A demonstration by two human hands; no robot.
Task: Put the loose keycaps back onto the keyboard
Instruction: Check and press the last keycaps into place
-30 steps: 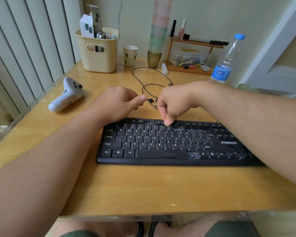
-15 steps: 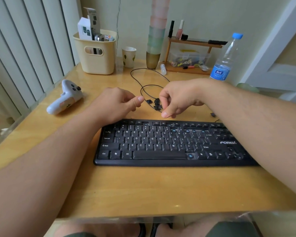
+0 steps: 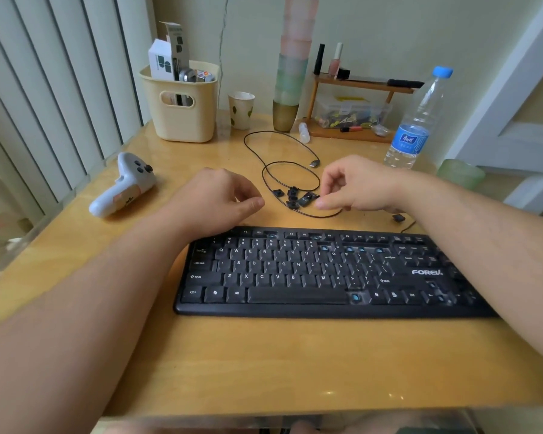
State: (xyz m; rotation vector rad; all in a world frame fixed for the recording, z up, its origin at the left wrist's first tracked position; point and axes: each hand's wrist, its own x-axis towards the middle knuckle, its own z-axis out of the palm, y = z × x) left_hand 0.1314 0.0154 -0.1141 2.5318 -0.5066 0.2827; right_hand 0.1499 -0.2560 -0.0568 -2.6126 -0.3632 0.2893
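The black keyboard (image 3: 326,277) lies on the wooden desk, with several bare blue-lit sockets such as the one at the bottom row (image 3: 355,297). Behind it, several loose black keycaps (image 3: 292,197) sit in a small pile inside a cable loop. Another loose keycap (image 3: 398,217) lies further right, by my right wrist. My right hand (image 3: 355,186) is at the pile's right side, thumb and forefinger tips meeting on the end of a long keycap (image 3: 306,198). My left hand (image 3: 220,198) rests left of the pile in a fist, thumb along the forefinger; nothing shows in it.
A thin black USB cable (image 3: 282,151) loops around the pile. A white game controller (image 3: 123,186) lies at the left. At the back stand a cream basket (image 3: 182,101), a paper cup (image 3: 241,109), stacked cups (image 3: 290,83), a small wooden shelf (image 3: 358,104) and a water bottle (image 3: 417,126).
My right hand lifted off the keyboard's top rows and moved back and right to the keycap pile. My left hand stayed in place.
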